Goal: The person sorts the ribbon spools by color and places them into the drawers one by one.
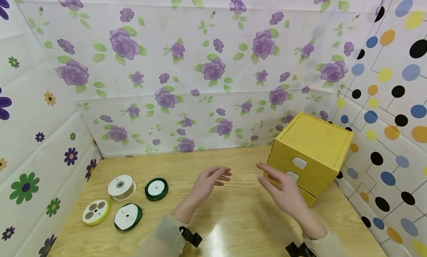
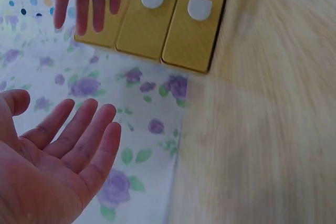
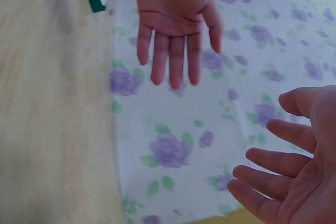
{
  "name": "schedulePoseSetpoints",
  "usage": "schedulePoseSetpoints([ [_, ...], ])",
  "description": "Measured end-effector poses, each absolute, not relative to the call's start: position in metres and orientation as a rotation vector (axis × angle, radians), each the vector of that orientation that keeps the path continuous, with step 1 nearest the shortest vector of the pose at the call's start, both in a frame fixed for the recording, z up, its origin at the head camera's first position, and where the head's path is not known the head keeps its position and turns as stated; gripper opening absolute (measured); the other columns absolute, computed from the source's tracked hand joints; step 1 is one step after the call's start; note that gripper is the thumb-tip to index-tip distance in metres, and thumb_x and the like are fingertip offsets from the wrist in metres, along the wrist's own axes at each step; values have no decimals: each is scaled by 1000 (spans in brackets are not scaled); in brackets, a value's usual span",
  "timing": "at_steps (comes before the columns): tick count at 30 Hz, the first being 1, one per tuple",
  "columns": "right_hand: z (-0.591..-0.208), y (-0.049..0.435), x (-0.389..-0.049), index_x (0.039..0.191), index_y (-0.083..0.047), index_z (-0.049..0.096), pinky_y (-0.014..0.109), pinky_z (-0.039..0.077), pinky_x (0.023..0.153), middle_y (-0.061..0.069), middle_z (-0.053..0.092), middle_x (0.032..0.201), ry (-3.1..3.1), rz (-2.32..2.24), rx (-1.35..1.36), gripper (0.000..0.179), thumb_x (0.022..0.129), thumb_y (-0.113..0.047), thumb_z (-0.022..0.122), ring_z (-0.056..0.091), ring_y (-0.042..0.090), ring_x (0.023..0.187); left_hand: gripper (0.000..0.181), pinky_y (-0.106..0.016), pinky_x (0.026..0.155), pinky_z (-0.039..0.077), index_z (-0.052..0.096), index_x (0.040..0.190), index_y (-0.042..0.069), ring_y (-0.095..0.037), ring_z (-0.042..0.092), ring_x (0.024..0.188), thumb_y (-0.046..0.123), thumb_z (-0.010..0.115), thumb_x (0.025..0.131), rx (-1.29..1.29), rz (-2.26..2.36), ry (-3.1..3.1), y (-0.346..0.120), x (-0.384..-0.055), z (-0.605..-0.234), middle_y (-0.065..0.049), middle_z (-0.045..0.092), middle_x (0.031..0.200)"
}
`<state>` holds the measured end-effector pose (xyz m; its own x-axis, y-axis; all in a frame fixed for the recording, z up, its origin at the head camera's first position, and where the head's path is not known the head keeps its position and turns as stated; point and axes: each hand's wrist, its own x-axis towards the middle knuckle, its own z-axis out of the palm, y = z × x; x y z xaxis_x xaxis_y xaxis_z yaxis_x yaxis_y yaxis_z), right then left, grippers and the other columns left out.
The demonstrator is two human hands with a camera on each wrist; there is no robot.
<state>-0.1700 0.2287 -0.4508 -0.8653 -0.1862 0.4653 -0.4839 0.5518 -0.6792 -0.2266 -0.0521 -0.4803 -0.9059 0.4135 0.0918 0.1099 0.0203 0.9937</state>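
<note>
Wooden table (image 1: 237, 205) | spools (image 1: 156, 188) leftward | yellow drawers (image 1: 317, 175) partly behind right hand (image 1: 286, 193)

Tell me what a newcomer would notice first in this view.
Probably the bright yellow drawer box at the right rear of the wooden table, against the busy purple-rose backdrop. Next come two empty hands held above the table, the left hand near the middle and the right hand nearer the box. Four spools sit grouped on the table's left.
</note>
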Motion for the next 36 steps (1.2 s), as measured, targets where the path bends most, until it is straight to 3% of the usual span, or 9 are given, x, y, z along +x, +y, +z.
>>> schedulePoseSetpoints([
  [7,-422,255,-154,146,-19,69,11,54,90,4,68,144,-2317,1182,515,46,103,-3,72,69,8,119,44,-61,106,52,69,139,7,-39,66,125,40,53,114,617,1986,2030,-21,-231,-465,-13,71,135],
  [17,-398,285,-152,145,-12,69,6,52,84,3,71,138,-2237,1078,438,48,99,2,74,69,-7,106,39,-44,102,57,70,140,9,-27,67,124,35,58,113,615,2004,2104,19,-250,-443,-6,72,135],
  [23,-381,307,-152,147,-16,68,11,39,44,3,68,143,-2187,1074,204,45,103,-7,72,65,-13,108,44,-38,108,54,66,147,12,-17,65,127,37,63,110,634,1962,2257,45,-262,-427,-1,70,139],
  [25,-378,317,-154,152,-22,64,8,45,53,5,62,151,-2212,1068,86,47,106,-14,69,66,0,121,47,-38,110,52,65,149,14,-15,63,130,40,63,109,625,1932,2297,53,-265,-422,3,69,140],
  [27,-376,328,-156,161,-24,53,8,52,81,8,52,161,-2285,1052,1,53,110,-22,64,62,23,136,49,-39,111,52,64,150,15,-15,62,132,42,63,109,604,1921,2310,62,-268,-418,4,68,142],
  [29,-378,339,-159,169,-19,36,28,41,119,17,36,170,-2386,1031,-28,62,112,-29,58,44,47,148,50,-38,112,51,63,151,17,-14,61,133,44,62,109,573,1918,2313,71,-272,-414,5,67,143],
  [30,-379,345,-161,172,-14,26,40,31,127,22,27,173,-2443,1024,-34,67,113,-32,55,32,57,151,51,-38,112,51,63,151,17,-14,61,133,46,62,109,556,1916,2313,76,-273,-413,5,67,144],
  [33,-388,358,-166,171,-1,1,73,4,124,31,-2,174,-2575,1044,-47,78,116,-38,42,3,60,156,53,-35,113,49,61,153,18,-13,59,135,48,61,109,514,1915,2290,90,-275,-411,6,64,146],
  [36,-396,366,-168,165,2,-15,70,-7,124,28,-21,171,-2625,1140,-104,79,117,-40,31,-15,55,156,57,-32,114,47,57,156,18,-12,56,138,50,59,110,512,1902,2259,101,-273,-409,7,61,151],
])
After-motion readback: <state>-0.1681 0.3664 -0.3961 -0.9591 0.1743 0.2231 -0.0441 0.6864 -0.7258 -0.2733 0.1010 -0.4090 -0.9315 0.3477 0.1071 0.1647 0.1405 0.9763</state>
